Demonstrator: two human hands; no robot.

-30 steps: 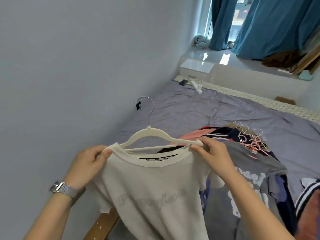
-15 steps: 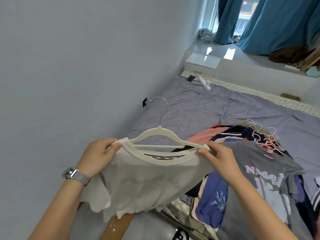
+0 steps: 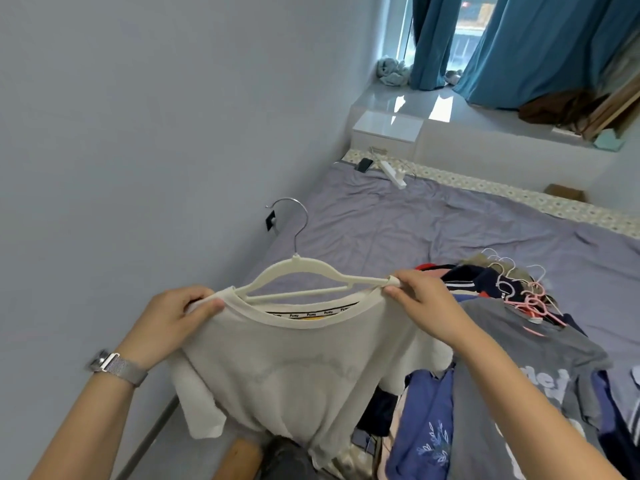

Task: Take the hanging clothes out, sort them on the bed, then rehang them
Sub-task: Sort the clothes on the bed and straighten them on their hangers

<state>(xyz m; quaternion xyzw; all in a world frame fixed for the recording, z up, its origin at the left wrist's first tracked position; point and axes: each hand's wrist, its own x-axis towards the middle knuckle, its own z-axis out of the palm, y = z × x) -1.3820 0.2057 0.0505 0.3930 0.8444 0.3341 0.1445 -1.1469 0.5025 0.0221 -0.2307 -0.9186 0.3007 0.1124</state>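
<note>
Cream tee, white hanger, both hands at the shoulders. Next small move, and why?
Probably pull the right shoulder seam outward over the hanger tip. The right hand pinches the cream tee at the white hanger end, which still pokes out bare through the neck opening, while the left hand already grips fabric covering the other end.

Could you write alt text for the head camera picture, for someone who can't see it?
Two hands hold up a cream T-shirt on a white hanger over a bed, the left hand gripping one shoulder and the right hand pinching the other. A pile of clothes with pink hangers lies to the right, blue curtains behind.
</note>
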